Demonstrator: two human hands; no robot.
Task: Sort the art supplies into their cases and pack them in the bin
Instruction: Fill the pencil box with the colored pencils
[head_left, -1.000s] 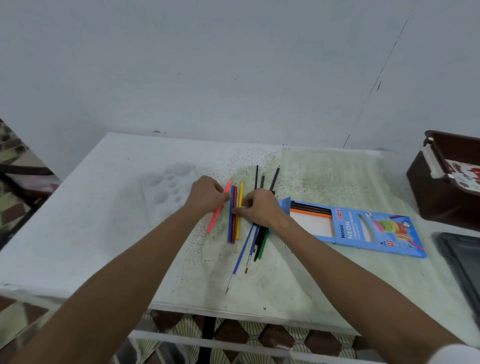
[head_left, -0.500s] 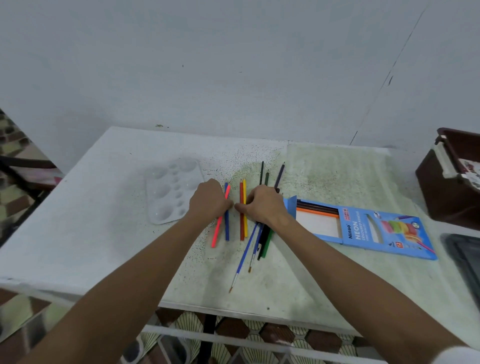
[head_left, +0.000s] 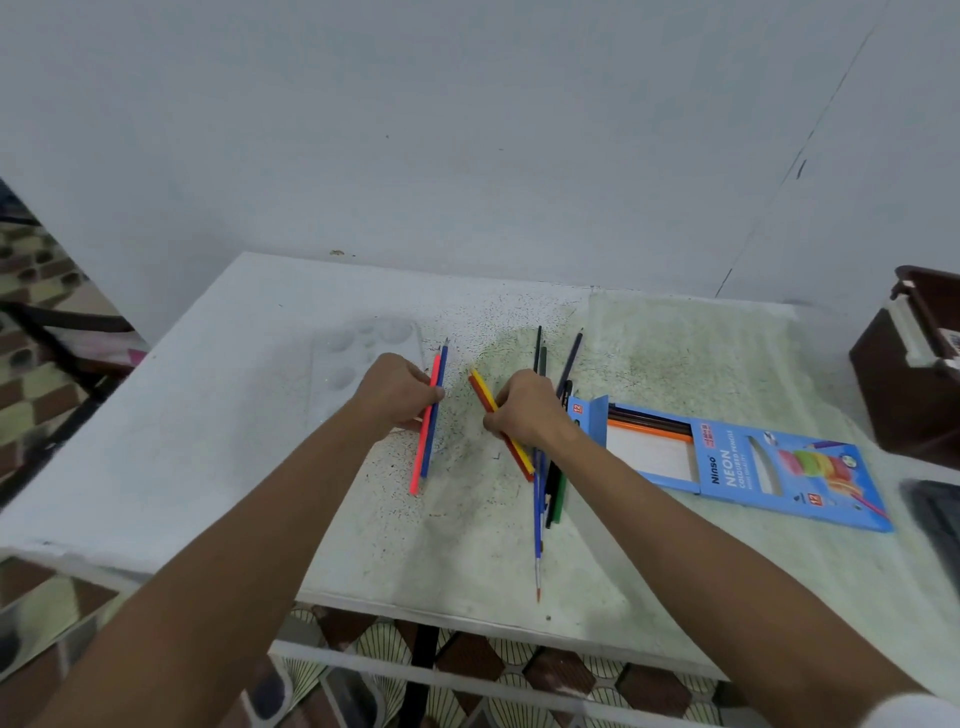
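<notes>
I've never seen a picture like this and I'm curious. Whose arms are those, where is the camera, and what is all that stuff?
The arms belong to a person wearing a camera on their head, so you see what they see, looking down at a table. No robot here. The left hand holds a pink pencil and a blue pencil. The right hand holds a yellow pencil and a red pencil. Under that hand lie more pencils and thin brushes. On the right is a blue pencil box, open, with some pencils inside. On the left is a white paint tray. A brown bin stands at the far right.
</notes>
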